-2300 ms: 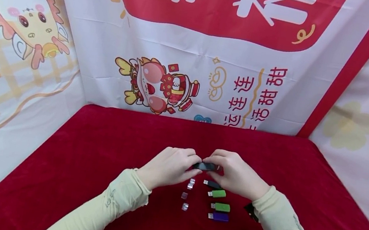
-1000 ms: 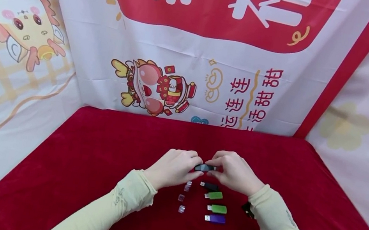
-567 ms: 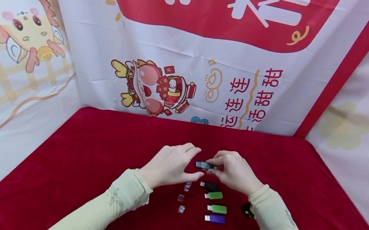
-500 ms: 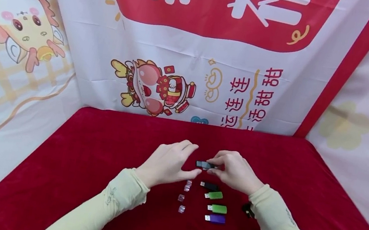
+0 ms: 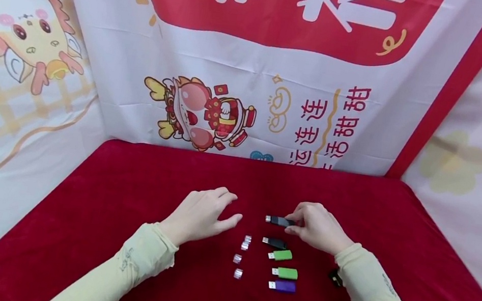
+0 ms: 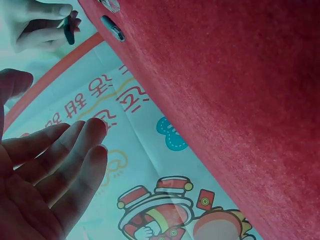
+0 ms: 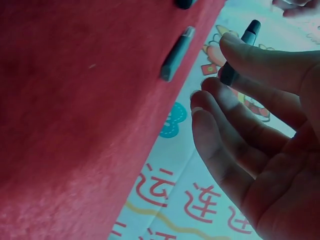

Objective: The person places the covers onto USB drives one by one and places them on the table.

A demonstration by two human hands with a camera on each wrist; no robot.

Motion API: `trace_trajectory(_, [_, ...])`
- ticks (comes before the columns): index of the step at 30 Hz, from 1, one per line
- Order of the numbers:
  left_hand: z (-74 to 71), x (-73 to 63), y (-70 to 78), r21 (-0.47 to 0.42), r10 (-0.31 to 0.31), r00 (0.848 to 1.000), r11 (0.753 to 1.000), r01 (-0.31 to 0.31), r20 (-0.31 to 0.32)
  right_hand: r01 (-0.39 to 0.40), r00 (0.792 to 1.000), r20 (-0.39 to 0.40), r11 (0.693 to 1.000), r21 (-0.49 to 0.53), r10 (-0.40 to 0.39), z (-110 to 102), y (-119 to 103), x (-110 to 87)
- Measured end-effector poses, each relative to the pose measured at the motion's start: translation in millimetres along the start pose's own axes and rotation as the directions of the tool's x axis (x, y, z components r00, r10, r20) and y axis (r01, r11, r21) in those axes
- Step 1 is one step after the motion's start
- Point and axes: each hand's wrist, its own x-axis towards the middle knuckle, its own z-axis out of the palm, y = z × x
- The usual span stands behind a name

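My right hand (image 5: 318, 227) pinches a dark grey USB stick (image 5: 279, 221) between thumb and fingertips, its silver end pointing left. In the right wrist view, the USB stick (image 7: 248, 36) sits between thumb and forefinger, the other fingers loosely bent. My left hand (image 5: 200, 214) hovers apart to the left, thumb and fingers spread with nothing between them. Below the held stick lie a black USB stick (image 5: 274, 242), two green USB sticks (image 5: 283, 255) and a purple USB stick (image 5: 283, 286), plugs facing left. Several small clear pieces (image 5: 237, 258) lie left of them.
A red cloth (image 5: 163, 175) covers the table. Beside the right sleeve lies a small dark object (image 5: 335, 277), partly hidden and too small to identify. Printed fabric walls (image 5: 253, 60) rise at the back and both sides.
Both hands were at the dark USB stick earlier. My left hand has let go and drawn away to the left; my right hand has shifted slightly right, still pinching the stick.
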Motion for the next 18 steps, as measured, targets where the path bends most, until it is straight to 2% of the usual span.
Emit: trace_trajectory(18, [-0.4,-1.4,-2.1,-0.001,-0.005,1.000,1.000,0.005,0.028,-0.030,0.998,0.055,0.999,-0.032,0.032,12,4,-0.8])
